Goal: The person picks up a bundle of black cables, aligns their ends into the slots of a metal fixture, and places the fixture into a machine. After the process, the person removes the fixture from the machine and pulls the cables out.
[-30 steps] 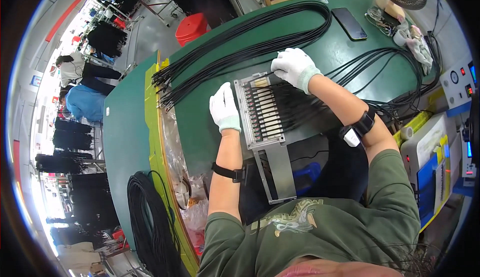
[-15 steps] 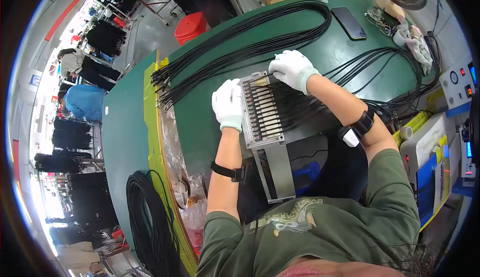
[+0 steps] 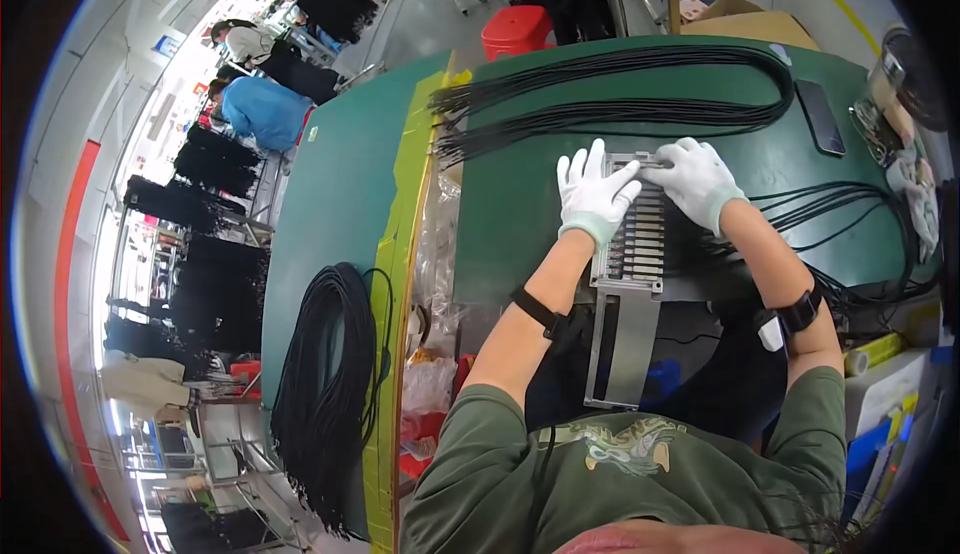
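Currently, metal frame (image 3: 600, 266): laid near the front edge of the green table (image 3: 510, 224), its flat plate (image 3: 626, 359) reaching out over the lap; both hands are set at its far end.
Left hand (image 3: 590, 199): gloved; outer fingers fanned apart, index and thumb brought close together over the frame. Whether anything is pinched there cannot be told.
Right hand (image 3: 698, 182): gloved; fingers bent inward at the frame's far corner, tips by the left hand's. A small piece may be gripped; cannot be told.
Pale strips (image 3: 648, 239): lined up in a row across the frame. Judged to be an alignment job at the far end of the row: the piece there is best squared to its slot, then pressed straight down, with the frame braced by the left palm so it isn't skewed.
Black cables (image 3: 690, 249): fed out to the right, below the right hand. Slack is best left in them, so neighbours aren't tugged loose.
Far slots: covered by gloves; seating can't be checked.
Cable ends: too small and dark to be separated.
Right-hand fingertips: partly hidden by their own knuckles.
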Demonstrator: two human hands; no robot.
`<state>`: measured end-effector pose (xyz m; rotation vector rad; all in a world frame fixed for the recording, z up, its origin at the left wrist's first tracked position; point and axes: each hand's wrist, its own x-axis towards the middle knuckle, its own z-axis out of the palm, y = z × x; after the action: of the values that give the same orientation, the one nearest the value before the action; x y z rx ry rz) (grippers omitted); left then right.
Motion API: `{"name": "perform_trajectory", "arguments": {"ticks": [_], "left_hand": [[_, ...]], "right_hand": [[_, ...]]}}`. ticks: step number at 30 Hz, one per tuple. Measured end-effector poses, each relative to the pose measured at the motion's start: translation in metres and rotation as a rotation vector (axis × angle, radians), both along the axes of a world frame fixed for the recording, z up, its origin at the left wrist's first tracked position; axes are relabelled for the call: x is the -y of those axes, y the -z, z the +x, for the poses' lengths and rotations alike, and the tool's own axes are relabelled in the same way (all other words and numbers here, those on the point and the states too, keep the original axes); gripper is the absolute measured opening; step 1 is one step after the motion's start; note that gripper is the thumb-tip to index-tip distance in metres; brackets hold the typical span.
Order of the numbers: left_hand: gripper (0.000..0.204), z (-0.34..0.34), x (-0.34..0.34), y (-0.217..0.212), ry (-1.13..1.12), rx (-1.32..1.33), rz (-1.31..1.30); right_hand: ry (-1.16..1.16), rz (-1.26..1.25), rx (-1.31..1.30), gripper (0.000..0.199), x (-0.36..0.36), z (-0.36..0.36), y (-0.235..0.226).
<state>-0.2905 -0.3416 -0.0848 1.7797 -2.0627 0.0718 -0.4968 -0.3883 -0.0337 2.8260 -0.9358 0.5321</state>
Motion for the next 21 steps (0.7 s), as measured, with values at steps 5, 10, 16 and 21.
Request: {"name": "perform_trajectory", "arguments": {"ticks": [5, 10, 16, 21], "left_hand": [[0.039, 0.002, -0.003, -0.004, 0.007, -0.072, 0.001], [0.039, 0.006, -0.003, -0.001, 0.052, -0.109, -0.040], [0.041, 0.004, -0.006, -0.006, 0.059, -0.091, 0.041], [0.043, 0.001, -0.007, -0.008, 0.052, -0.051, 0.052]], "right_hand": [[0.067, -0.038, -0.045, 0.024, -0.005, 0.009, 0.009], [0.105, -0.086, -0.119, 0.026, -0.005, 0.014, 0.011], [0.179, 0.150, -0.022, 0.026, 0.011, 0.005, 0.014], [0.153, 0.162, -0.004, 0.024, 0.011, 0.007, 0.017]]}}
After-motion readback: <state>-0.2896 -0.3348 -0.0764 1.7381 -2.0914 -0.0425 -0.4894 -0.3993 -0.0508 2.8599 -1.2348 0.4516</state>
